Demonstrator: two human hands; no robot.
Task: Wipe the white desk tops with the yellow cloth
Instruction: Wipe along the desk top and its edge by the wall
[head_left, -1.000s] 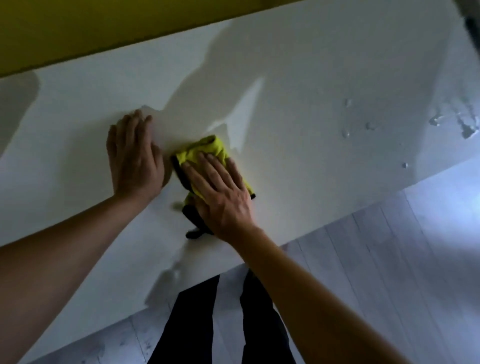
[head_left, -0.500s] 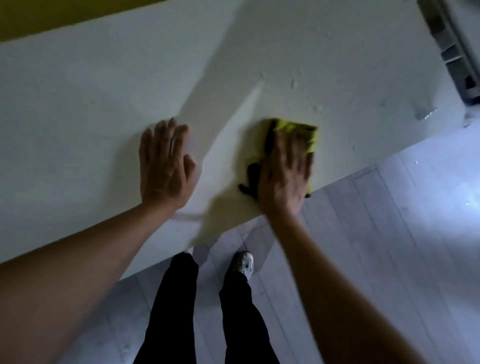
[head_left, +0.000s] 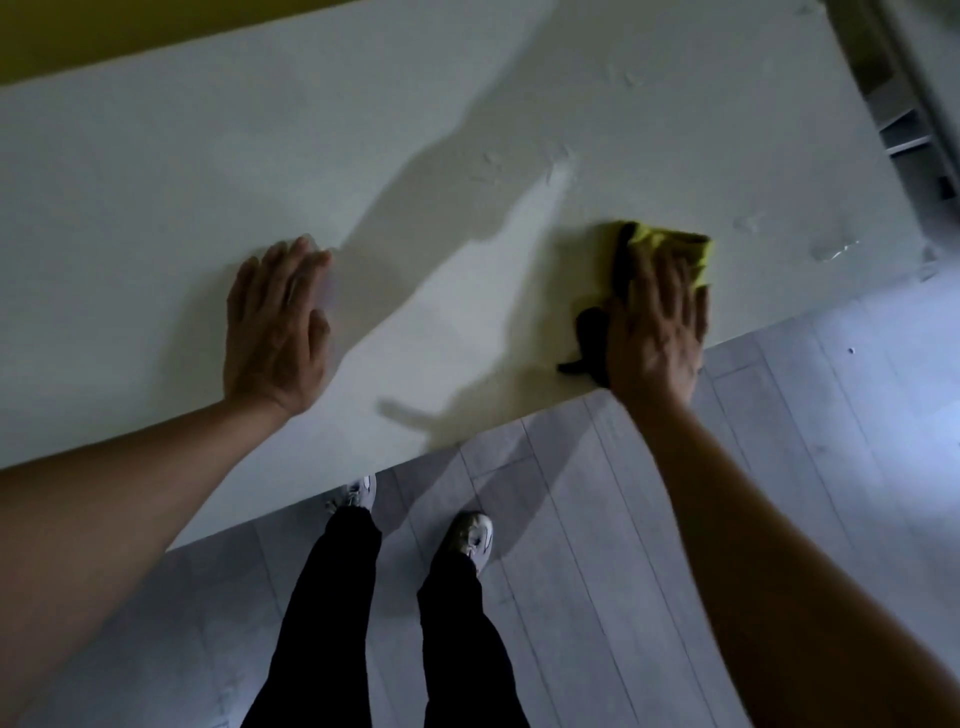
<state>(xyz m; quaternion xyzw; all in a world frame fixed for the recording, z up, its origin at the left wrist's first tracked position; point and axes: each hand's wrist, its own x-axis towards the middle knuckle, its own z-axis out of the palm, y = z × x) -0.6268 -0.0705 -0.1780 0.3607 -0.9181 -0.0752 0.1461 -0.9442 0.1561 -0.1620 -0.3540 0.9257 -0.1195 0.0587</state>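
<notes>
legs (head_left: 395, 623): nearest the camera, in black trousers, stood on the floor just short of the desk's near edge.
shoes (head_left: 470, 538): pale trainers, the toes pointed toward the desk; the left one lay partly under the edge.
floor (head_left: 779, 493): grey planks, brighter at the right.
left arm (head_left: 104, 509): bare, reached from the lower left up onto the desk.
right arm (head_left: 779, 545): bare, reached from the lower right to the near edge.
left hand (head_left: 275, 332): rested palm down on the bare top, well apart from the cloth; fingers straight and held close together, the tips blurred.
right hand (head_left: 657, 322): pressed flat on the cloth at the near edge, the wrist over the floor; fingers straight and slightly spread, thumb side against the dark part of the cloth.
cloth (head_left: 680, 249): yellow, bunched under the right hand near the right end of the desk's near edge; its yellow folds showed past the fingertips, and a dark part stuck out at the hand's left toward the edge.
desk (head_left: 156, 208): white top, ran slantwise across the view; shadows of the arms fell between the two hands.
wet marks (head_left: 831, 249): droplets and smears on the top, right of the cloth and beyond it.
shelves (head_left: 904, 130): pale unit past the desk's right end, dim and hard to make out.
wall (head_left: 130, 31): yellow band beyond the far edge, at the upper left.
</notes>
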